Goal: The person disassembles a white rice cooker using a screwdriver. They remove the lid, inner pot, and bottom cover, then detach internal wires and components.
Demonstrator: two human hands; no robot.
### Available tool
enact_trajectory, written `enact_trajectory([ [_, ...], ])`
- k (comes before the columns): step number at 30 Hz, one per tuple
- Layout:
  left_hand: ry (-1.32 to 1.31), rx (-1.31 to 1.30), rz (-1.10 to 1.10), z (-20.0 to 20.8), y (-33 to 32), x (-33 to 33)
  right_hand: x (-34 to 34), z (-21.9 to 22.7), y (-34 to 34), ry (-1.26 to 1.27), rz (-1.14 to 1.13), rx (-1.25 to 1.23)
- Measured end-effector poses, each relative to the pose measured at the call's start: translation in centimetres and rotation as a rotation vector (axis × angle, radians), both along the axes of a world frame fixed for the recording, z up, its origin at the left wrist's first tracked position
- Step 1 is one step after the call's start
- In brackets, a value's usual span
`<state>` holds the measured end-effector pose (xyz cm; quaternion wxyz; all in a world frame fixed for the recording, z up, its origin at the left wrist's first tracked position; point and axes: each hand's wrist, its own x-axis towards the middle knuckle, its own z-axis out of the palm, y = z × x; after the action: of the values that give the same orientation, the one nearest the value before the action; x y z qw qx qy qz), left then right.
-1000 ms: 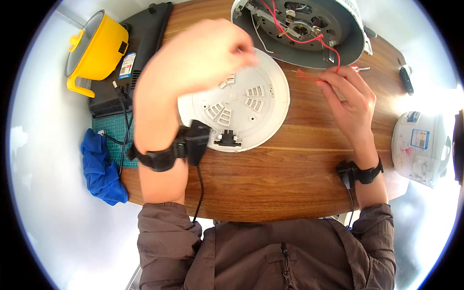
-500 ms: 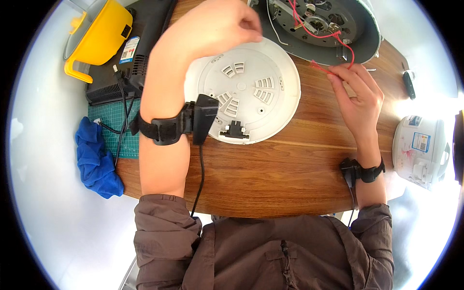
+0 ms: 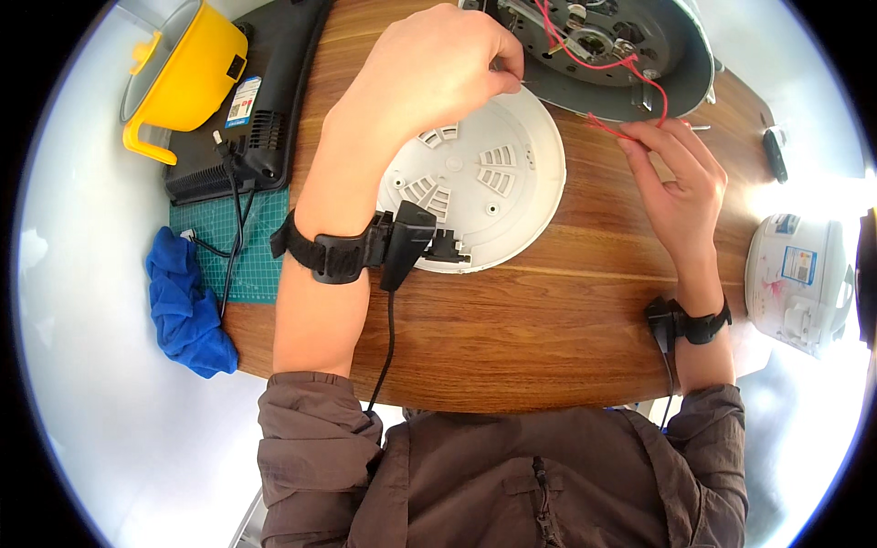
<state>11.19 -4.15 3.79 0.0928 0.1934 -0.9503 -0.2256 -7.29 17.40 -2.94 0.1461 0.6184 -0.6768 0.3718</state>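
Observation:
At the top of the head view an open grey metal appliance body (image 3: pixel 690 73) shows a round plate and wiring inside. My right hand (image 3: pixel 676 173) pinches a red wire (image 3: pixel 650 84) that runs out of it, the wire's loose end poking past the fingertips. My left hand (image 3: pixel 448 73) is at the body's near-left rim, thumb and forefinger closed on the end of a thin white wire (image 3: pixel 525 82), mostly hidden by the hand. Beneath the left hand and forearm lies a round white vented cover (image 3: pixel 512 215), with a small black connector (image 3: pixel 446 247) at its near edge.
On the left are a yellow pot (image 3: pixel 196 78) on a black appliance (image 3: pixel 283 91), a green cutting mat (image 3: pixel 260 265) and a blue cloth (image 3: pixel 187 306). A white rice cooker (image 3: pixel 795 283) stands on the right, near a small dark tool (image 3: pixel 775 153). Cables trail from both wrist straps.
My left hand has moved right and slightly down, to the white wire's end that hung free beside the rim. My right hand stays nearly still with the red wire.

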Motion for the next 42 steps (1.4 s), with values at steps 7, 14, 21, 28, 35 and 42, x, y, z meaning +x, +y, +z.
enact_trajectory([
  [7,0.24,0.176,0.112,0.7,2.1,-0.7,0.1,-0.1,0.0,-0.034,0.006,-0.005],
  [14,0.228,0.031,0.276,-0.5,3.7,-2.5,0.1,0.0,-0.1,0.017,0.044,-0.041],
  [21,0.261,-0.076,0.261,-1.1,3.7,-1.8,0.1,-0.3,-0.1,-0.001,0.039,-0.039],
  [28,0.407,-0.049,0.238,-1.2,3.4,-2.5,0.3,-0.4,-0.2,-0.056,0.042,-0.028],
  [35,0.349,-0.125,0.282,-2.0,3.0,-2.3,0.4,-0.5,-0.1,-0.058,0.042,-0.007],
  [42,0.27,-0.034,0.353,-1.0,3.7,-2.6,0.1,-0.7,0.0,-0.105,0.074,-0.029],
])
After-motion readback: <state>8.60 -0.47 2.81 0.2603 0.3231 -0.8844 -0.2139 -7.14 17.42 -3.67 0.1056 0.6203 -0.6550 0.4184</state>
